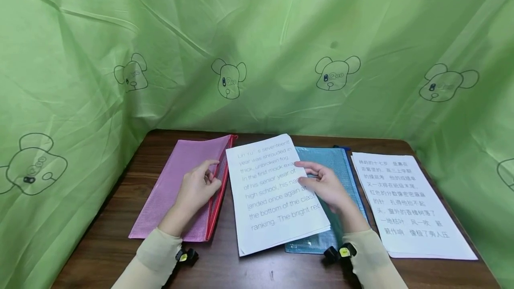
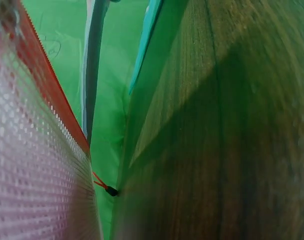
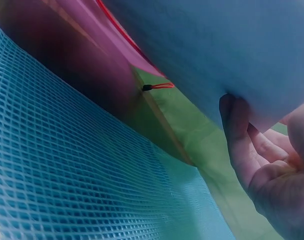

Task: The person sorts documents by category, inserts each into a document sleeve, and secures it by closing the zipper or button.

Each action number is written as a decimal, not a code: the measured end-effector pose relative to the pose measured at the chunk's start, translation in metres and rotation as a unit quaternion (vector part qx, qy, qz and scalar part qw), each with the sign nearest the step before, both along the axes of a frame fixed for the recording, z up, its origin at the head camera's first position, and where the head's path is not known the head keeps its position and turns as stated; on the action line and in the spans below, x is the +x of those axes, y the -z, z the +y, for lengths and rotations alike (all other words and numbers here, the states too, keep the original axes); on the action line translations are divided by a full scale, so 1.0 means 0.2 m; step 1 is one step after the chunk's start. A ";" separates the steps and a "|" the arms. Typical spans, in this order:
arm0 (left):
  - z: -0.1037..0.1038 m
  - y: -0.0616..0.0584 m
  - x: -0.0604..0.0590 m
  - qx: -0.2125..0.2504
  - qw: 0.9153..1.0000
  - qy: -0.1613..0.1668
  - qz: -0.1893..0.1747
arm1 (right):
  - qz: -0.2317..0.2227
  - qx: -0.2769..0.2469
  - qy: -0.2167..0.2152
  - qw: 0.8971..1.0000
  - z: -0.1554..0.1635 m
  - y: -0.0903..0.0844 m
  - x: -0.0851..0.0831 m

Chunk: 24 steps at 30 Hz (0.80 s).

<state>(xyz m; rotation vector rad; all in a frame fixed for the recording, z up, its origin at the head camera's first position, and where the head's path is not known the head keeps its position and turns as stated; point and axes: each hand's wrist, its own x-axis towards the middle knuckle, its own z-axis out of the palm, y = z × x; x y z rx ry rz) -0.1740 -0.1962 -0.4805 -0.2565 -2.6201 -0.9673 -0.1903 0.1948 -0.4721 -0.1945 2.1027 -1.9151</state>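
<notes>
**Printed sheets (image 1: 269, 208) clamped in right hand (image 1: 327, 186), mid-table**

English-text stack is pinched at its right edge, between pink pouch (image 1: 168, 186) at left and blue pouch (image 1: 337, 164) at right, the latter partly covered. Left hand (image 1: 196, 186) is placed by the pink pouch's red zip (image 1: 213, 217), fingers bent; whether anything is gripped cannot be told. Chinese-text pages (image 1: 409, 204) are laid right of the blue pouch.

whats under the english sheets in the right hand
Under the English sheets, held by the right hand, lies a blue mesh pouch on the table. The head view shows its right and bottom edges; its upper left is covered there.
</notes>
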 end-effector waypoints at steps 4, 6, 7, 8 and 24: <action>0.00 0.00 0.00 0.003 1.000 0.000 -0.004 | 0.001 0.005 0.002 1.000 0.01 0.00 0.00; 0.00 0.01 0.00 0.003 1.000 0.000 -0.007 | 0.002 0.004 0.003 1.000 0.00 0.00 0.00; 0.01 0.01 0.00 0.004 1.000 0.000 -0.009 | 0.002 0.004 0.004 1.000 0.00 0.01 0.00; 0.01 0.01 0.00 0.004 1.000 -0.001 -0.011 | 0.004 0.004 0.005 1.000 -0.01 0.01 0.00; 0.05 0.02 0.01 0.002 0.999 -0.012 -0.038 | 0.053 0.003 0.066 0.996 -0.19 0.03 0.04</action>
